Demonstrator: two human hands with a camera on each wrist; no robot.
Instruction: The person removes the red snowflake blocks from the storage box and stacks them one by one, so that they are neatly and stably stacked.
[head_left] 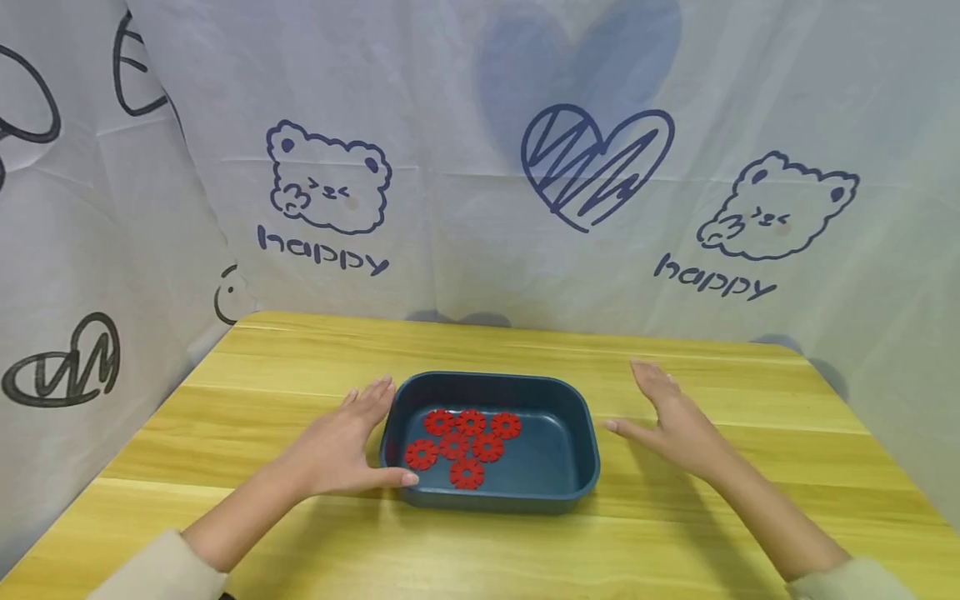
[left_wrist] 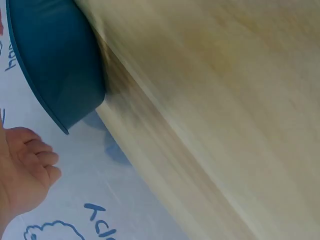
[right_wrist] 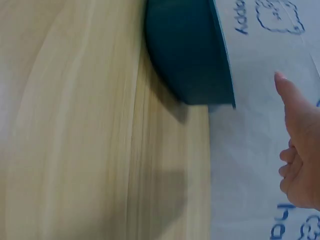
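A dark blue rectangular tray (head_left: 517, 504) holds several red notched discs (head_left: 453, 445), each with a hole in its middle, mostly gathered in its left half. At the tray's left end is my left hand (head_left: 341, 450), its fingers extended along the side and its thumb overlapping the front left rim in the head view. My right hand (head_left: 678, 429) is held apart from the tray's right end, thumb pointing toward it and nothing in the grasp. The left wrist view shows the tray's outer wall (left_wrist: 60, 60) beside my hand; the right wrist view shows a gap between hand and wall.
The tray stands on a yellow wood-grain table (head_left: 300, 550). A white cloth (head_left: 457, 250) printed with bears, hearts and the word "happy" hangs behind the table, and more cloth (head_left: 97, 250) hangs along the left side.
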